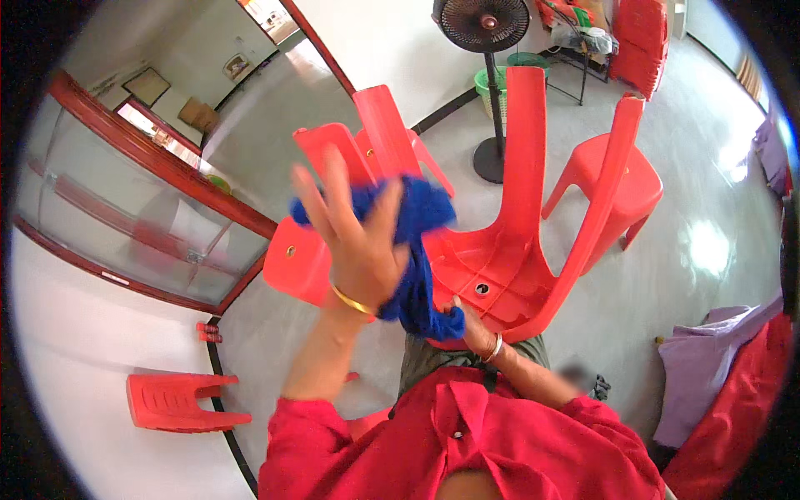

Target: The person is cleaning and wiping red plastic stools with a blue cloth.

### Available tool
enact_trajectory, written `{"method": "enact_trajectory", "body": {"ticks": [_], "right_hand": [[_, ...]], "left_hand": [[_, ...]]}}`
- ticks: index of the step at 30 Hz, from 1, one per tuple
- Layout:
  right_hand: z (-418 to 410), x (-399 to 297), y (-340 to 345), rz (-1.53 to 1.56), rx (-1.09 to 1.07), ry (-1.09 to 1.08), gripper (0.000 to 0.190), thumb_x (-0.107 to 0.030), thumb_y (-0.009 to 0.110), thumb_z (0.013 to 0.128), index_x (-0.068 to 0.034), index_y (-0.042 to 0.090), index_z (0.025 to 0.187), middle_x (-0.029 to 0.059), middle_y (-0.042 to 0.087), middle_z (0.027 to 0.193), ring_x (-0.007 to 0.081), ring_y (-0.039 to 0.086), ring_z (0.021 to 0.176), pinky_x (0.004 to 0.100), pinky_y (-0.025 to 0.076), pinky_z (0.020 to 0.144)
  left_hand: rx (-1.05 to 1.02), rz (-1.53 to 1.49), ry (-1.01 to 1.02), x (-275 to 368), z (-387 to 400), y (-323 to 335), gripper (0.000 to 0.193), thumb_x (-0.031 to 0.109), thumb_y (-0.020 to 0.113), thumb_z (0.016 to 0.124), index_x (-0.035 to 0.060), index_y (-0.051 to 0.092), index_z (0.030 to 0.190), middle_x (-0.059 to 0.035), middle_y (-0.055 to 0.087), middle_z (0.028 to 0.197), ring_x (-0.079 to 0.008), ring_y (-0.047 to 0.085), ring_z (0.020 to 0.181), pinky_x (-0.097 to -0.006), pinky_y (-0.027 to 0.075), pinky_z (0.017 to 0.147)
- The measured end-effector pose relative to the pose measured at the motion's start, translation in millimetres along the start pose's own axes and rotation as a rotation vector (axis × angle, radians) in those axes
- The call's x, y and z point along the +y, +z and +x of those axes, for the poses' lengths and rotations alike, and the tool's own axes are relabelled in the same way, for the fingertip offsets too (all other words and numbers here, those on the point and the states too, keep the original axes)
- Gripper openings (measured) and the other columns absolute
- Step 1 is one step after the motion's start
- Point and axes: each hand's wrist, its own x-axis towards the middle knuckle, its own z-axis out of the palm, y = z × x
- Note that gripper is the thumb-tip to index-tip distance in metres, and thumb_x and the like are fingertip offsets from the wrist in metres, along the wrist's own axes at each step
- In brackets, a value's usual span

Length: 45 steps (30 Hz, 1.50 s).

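A red plastic stool [524,150] lies upside down at my lap, its legs pointing up and away from me. The ribbed underside of its seat, with a round hole, faces me. My right hand [472,325] grips the near rim of the seat, thumb on the inner side. A blue cloth [415,269] hangs across the stool's left side, its lower end beside my right hand. Over the cloth, my left hand [362,250] is raised with fingers spread, blurred by motion. Its palm is hidden, so I cannot tell whether it holds the cloth.
Red stools stand at the right [625,181] and left [294,259]. Beyond is a black pedestal fan [490,125] beside a green basket [490,94]. Stacked red chairs [640,47] stand far right. A small red chair [181,402] is by the left wall; purple fabric [700,375] lies right.
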Motion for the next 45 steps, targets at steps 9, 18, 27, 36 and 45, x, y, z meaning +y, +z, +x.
{"method": "enact_trajectory", "body": {"ticks": [9, 18, 27, 36, 45], "right_hand": [[-9, -13, 11, 0.073, 0.108, -0.189, 0.053, -0.046, 0.032, 0.093, -0.004, 0.054, 0.117, 0.0002, 0.055, 0.109, 0.0116, 0.049, 0.102, 0.027, 0.041, 0.088], [-9, -4, -9, -0.168, 0.019, -0.248, 0.036, -0.036, 0.036, 0.093, -0.006, 0.055, 0.096, -0.003, 0.052, 0.088, 0.0133, 0.048, 0.081, 0.029, 0.04, 0.072], [-33, -60, 16, -0.58, 0.18, -0.316, 0.033, -0.03, 0.046, 0.087, 0.002, 0.056, 0.089, 0.005, 0.056, 0.076, 0.0134, 0.05, 0.075, 0.031, 0.041, 0.068], [-38, -71, 27, -0.774, 0.072, -0.583, 0.053, -0.02, 0.061, 0.074, -0.003, 0.046, 0.122, 0.0126, 0.051, 0.122, 0.0248, 0.046, 0.115, 0.0363, 0.033, 0.099], [-66, -82, 28, -0.757, 0.122, -0.3, 0.049, -0.028, 0.069, 0.071, 0.001, 0.056, 0.108, 0.0111, 0.063, 0.097, 0.0211, 0.059, 0.093, 0.0344, 0.044, 0.084]], "left_hand": [[-0.092, -0.118, 0.079, 12, -26, 10, 0.049, 0.044, 0.066, 0.064, 0.0075, 0.059, 0.096, -0.0291, 0.028, 0.134, -0.0541, 0.016, 0.125, -0.0605, 0.014, 0.101], [0.021, -0.22, 0.107, -5, 19, 9, 0.048, 0.023, 0.067, 0.058, 0.0065, 0.058, 0.102, -0.0274, 0.029, 0.135, -0.05, 0.019, 0.126, -0.0577, 0.016, 0.102], [0.333, -0.314, 0.013, -28, 81, 31, 0.057, 0.023, 0.065, 0.07, 0.0048, 0.048, 0.12, -0.0263, 0.029, 0.134, -0.0424, 0.036, 0.117, -0.0444, 0.031, 0.097], [-0.06, -0.385, -0.051, 48, -94, 44, 0.097, 0.056, 0.057, 0.068, -0.0027, 0.02, 0.137, -0.0382, 0.01, 0.136, -0.0544, 0.012, 0.126, -0.0605, 0.013, 0.101], [0.272, -0.413, 0.056, 2, 115, 3, 0.064, 0.02, 0.069, 0.064, 0.014, 0.049, 0.125, -0.0216, 0.035, 0.132, -0.0391, 0.036, 0.119, -0.0426, 0.028, 0.1]]}}
